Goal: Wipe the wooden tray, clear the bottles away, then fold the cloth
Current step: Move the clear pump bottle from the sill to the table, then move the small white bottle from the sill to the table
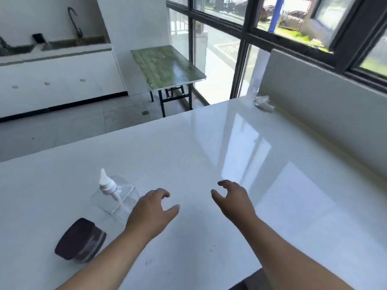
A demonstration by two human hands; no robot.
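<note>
Both hands, left (149, 208) and right (232, 200), hover over the white counter (272, 185), each grip half-open and empty; a clear pump bottle (114, 194) stands at nine o'clock.

Daylight through dark-framed windows (261, 28) glosses a white counter (209, 147) beside a green table (167, 65).

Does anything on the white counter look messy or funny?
A little. A crumpled white cloth lies bunched up at the far end of the white counter, by the wall panel. Nearer, the clear pump bottle and dark-lidded jar appear tilted, though the wide lens may cause that. Nothing looks spilled. Both hands, left hand and right hand, are empty.
</note>
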